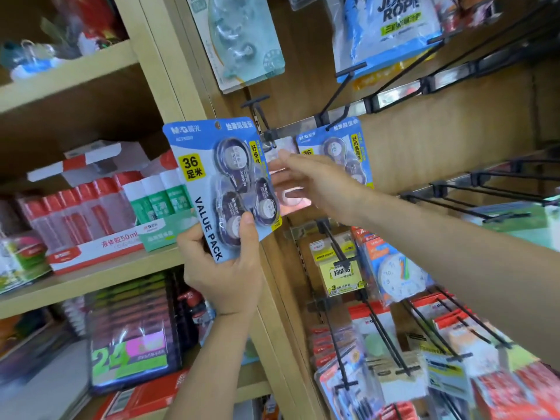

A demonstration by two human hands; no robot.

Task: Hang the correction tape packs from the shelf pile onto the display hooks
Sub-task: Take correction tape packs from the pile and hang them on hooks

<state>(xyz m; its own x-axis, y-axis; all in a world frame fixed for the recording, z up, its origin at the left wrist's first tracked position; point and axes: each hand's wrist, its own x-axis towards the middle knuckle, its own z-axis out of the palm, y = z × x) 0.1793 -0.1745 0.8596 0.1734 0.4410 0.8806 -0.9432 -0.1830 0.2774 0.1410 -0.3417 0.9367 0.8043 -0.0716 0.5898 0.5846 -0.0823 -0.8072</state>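
My left hand [225, 268] grips a blue correction tape pack [212, 183] marked "VALUE PACK" by its lower edge and holds it upright in front of the shelf post. My right hand [306, 180] reaches in from the right, its fingers stretched out behind that pack's right edge. They lie against a pale, blurred card [292, 200] below a black display hook [257, 112] that sticks out bare. A second blue correction tape pack [336, 153] hangs on the neighbouring hook, just behind my right hand.
Wooden shelves on the left carry boxes of glue bottles [91, 213] and marker sets [133, 338]. A jump rope bag [391, 31] hangs above. Sticky notes [339, 268], a clock toy [397, 277] and several long black hooks [485, 195] fill the right panel.
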